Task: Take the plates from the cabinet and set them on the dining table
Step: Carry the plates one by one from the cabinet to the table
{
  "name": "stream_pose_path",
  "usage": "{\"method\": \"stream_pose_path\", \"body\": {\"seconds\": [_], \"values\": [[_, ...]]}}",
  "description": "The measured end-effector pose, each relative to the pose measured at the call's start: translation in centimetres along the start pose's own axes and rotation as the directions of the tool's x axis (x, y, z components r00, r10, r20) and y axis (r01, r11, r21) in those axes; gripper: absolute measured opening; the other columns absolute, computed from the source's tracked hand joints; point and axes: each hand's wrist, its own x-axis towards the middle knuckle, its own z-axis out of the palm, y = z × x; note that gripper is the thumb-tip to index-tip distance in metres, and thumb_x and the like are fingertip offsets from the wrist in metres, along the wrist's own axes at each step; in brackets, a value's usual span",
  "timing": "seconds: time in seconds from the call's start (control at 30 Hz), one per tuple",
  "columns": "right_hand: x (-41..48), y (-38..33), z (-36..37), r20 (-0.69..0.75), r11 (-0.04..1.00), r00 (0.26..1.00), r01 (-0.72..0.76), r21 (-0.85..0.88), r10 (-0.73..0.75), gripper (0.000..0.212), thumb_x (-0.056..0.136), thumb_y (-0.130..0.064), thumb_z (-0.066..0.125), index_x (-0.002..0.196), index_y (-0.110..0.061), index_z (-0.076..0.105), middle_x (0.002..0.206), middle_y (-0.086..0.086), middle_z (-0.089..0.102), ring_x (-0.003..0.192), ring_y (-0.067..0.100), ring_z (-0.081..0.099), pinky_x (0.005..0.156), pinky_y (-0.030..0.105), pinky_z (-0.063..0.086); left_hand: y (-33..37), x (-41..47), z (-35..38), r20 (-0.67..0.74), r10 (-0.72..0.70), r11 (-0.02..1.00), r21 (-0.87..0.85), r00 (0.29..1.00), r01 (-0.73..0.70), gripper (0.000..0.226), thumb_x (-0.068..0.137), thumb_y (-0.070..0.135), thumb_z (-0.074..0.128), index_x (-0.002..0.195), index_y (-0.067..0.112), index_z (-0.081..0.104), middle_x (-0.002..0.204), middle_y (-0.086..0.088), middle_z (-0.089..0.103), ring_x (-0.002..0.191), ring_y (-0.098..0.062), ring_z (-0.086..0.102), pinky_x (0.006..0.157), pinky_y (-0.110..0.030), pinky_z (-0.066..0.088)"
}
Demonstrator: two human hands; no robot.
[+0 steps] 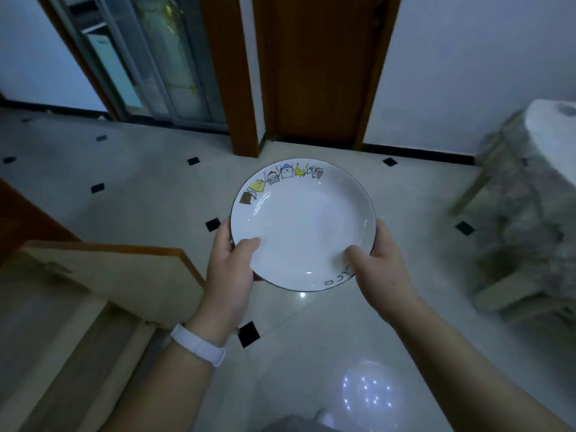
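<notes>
White plate [304, 226] at the centre of the frame, held level above the tiled floor [140, 169], clear of any surface. Dark thin line around its rim; a row of small cartoon figures along the upper-left edge, some lettering at the lower-right edge. Left hand [230, 263] clamped on the plate's left edge, thumb lying across the inner face, remaining fingers tucked beneath and out of sight. Right hand [378, 263] gripping the right edge the same way, thumb on top near the lettering, fingers hidden under the rim. White wristband [199, 344] on the left wrist, lower centre-left. Open cabinet door [118, 275] at the lower left, pale inner face turned upward toward the camera, wooden edge along its top; cabinet interior too dim to make out. Wooden door [314, 67] at upper centre, closed, with a sliding glass door [162, 57] to its left in the upper part of the frame. Table [548, 157] draped in a light patterned cloth at the right edge, well apart from the plate. Floor pale with small black diamond insets, a bright lamp reflection at lower centre-right.
</notes>
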Motion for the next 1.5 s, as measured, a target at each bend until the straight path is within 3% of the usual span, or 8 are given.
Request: {"method": "stream_pose_path", "body": {"seconds": [0.13,0.27,0.47,0.67,0.97,1.13,1.27,1.5], "values": [[0.2,0.8,-6.4,-0.138,1.000,0.990,0.015,0.026,-0.011,0.044,0.069,-0.016,0.048,0.109,-0.035,0.052,0.092,-0.015,0.065,0.075,-0.007,0.059,0.057,0.010,0.044,-1.3,0.4,6.9,0.139,0.004,1.000,0.015,0.990,-0.006,0.042,0.091,-0.002,0.048,0.116,0.029,0.060,0.109,0.006,0.072,0.095,-0.013,0.068,0.066,-0.027,0.054],[0.1,1.5,-11.2,-0.270,0.997,0.963,0.025,0.074,-0.004,0.042,0.067,-0.015,0.048,0.099,-0.042,0.051,0.093,-0.017,0.064,0.077,-0.009,0.058,0.061,0.011,0.045,-1.9,0.6,12.5,0.282,-0.006,1.000,0.016,0.959,0.001,0.042,0.092,-0.005,0.047,0.113,0.029,0.061,0.108,0.004,0.072,0.097,-0.014,0.068,0.069,-0.025,0.054],[0.7,3.0,-15.1,-0.429,0.993,0.903,0.021,0.120,0.033,0.047,0.068,-0.011,0.049,0.108,-0.036,0.052,0.091,-0.018,0.064,0.076,-0.009,0.058,0.058,0.008,0.044,-3.5,2.5,18.2,0.448,-0.054,0.998,0.061,0.892,0.029,0.044,0.093,-0.003,0.046,0.115,0.031,0.060,0.110,0.004,0.072,0.098,-0.016,0.068,0.070,-0.027,0.054],[3.3,4.5,-17.7,-0.560,0.988,0.816,-0.081,0.134,0.143,0.055,0.065,-0.019,0.049,0.118,-0.034,0.051,0.101,-0.017,0.065,0.084,-0.007,0.059,0.063,0.011,0.044,-5.3,6.8,23.5,0.583,-0.129,0.990,0.119,0.802,0.073,0.041,0.092,-0.001,0.047,0.115,0.030,0.061,0.110,0.002,0.072,0.099,-0.020,0.067,0.074,-0.033,0.052],[12.6,2.9,-19.9,-0.732,0.982,0.655,-0.098,0.160,0.185,0.045,0.065,-0.019,0.049,0.101,-0.045,0.052,0.093,-0.023,0.065,0.089,-0.002,0.060,0.071,0.022,0.047,-4.9,17.2,32.4,0.757,-0.166,0.985,0.156,0.632,0.073,0.040,0.093,0.001,0.048,0.112,0.034,0.060,0.106,0.009,0.072,0.097,-0.014,0.068,0.070,-0.027,0.053],[14.4,2.3,-20.8,-0.824,0.981,0.532,-0.110,0.162,0.196,0.056,0.066,-0.020,0.049,0.121,-0.032,0.051,0.103,-0.018,0.065,0.093,-0.001,0.061,0.070,0.019,0.046,-5.8,20.6,37.1,0.835,-0.217,0.976,0.202,0.506,0.086,0.037,0.090,0.007,0.051,0.114,0.034,0.060,0.111,0.004,0.071,0.103,-0.021,0.066,0.077,-0.034,0.051],[13.2,2.2,-22.5,-0.885,0.974,0.411,-0.147,0.173,0.219,0.049,0.068,-0.017,0.050,0.114,-0.035,0.053,0.099,-0.019,0.064,0.089,-0.005,0.060,0.064,0.013,0.046,-7.0,19.5,40.8,0.885,-0.260,0.965,0.229,0.385,0.126,0.038,0.092,0.004,0.050,0.113,0.034,0.060,0.110,0.005,0.071,0.103,-0.021,0.066,0.079,-0.035,0.052],[8.9,3.2,-26.9,-0.956,0.962,0.163,-0.164,0.217,0.243,0.056,0.068,-0.018,0.050,0.123,-0.030,0.051,0.107,-0.012,0.063,0.098,0.006,0.060,0.073,0.026,0.049,-9.0,14.1,47.7,0.944,-0.308,0.947,0.293,0.117,0.128,0.036,0.094,0.004,0.048,0.114,0.032,0.059,0.108,0.005,0.071,0.096,-0.018,0.068,0.066,-0.031,0.054]]}}
